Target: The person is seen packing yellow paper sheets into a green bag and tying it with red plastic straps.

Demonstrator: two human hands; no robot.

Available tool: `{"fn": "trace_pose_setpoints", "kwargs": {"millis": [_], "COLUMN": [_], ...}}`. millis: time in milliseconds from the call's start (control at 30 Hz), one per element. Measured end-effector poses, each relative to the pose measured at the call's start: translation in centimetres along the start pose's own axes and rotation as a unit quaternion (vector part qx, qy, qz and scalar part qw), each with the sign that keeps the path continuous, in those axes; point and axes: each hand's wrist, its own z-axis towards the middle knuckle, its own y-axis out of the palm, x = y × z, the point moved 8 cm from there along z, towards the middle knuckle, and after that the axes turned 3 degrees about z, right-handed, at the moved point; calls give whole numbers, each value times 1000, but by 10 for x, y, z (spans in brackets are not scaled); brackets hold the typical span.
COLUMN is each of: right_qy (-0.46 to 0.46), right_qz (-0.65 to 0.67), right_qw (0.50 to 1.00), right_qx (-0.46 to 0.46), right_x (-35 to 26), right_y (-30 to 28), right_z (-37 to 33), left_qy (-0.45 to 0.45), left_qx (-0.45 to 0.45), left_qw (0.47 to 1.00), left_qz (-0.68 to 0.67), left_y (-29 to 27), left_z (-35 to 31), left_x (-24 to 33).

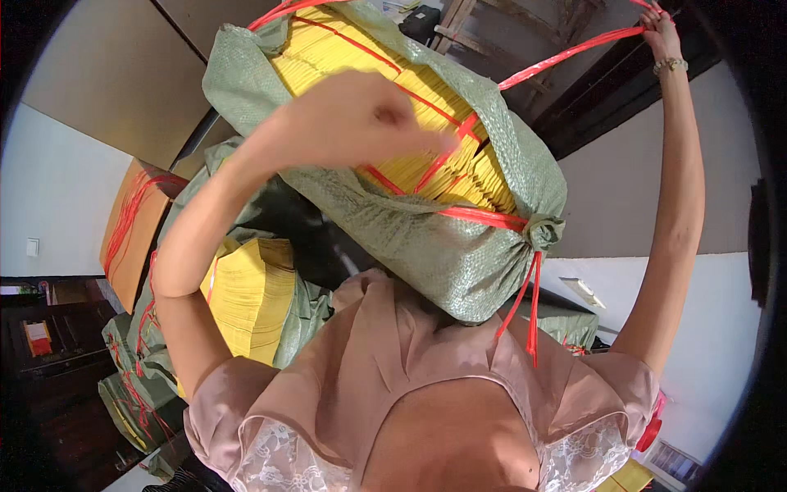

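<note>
A green woven sack (pixel 385 234) leans in front of my chest, its mouth gaping over tightly packed yellow paper stacks (pixel 344 57). Red plastic twine (pixel 574 56) crosses the paper and runs taut up to the right. My right hand (pixel 661 34), raised high at the far right, is closed around that twine. Over the paper hangs my left hand (pixel 352 123), smeared by motion. Its fingertips reach the crossing twine, but whether they grip it cannot be made out. At the sack's lower right corner a gathered knot (pixel 543 233) is tied with twine, its red ends dangling.
To the left, another green sack holds a yellow stack (pixel 246 295). Loose red twine (pixel 135 209) drapes over a wooden board (pixel 115 238). More tied sacks (pixel 131 402) stand at the lower left. Wooden slats (pixel 525 25) lie beyond the sack, with a pale wall (pixel 697 303) at right.
</note>
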Motion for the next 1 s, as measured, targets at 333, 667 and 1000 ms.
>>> {"fn": "trace_pose_setpoints", "kwargs": {"millis": [333, 667, 1000], "right_qy": [49, 370, 455], "right_qz": [-95, -459, -441], "right_qw": [913, 805, 760], "right_qx": [395, 71, -144], "right_x": [102, 221, 230], "right_y": [19, 65, 280], "right_z": [-80, -139, -234], "left_qy": [105, 17, 6], "left_qx": [100, 90, 96], "left_qw": [989, 979, 985], "left_qz": [-19, -184, -141], "left_y": [36, 58, 53], "left_z": [-25, -18, -21], "left_x": [20, -6, 1]}}
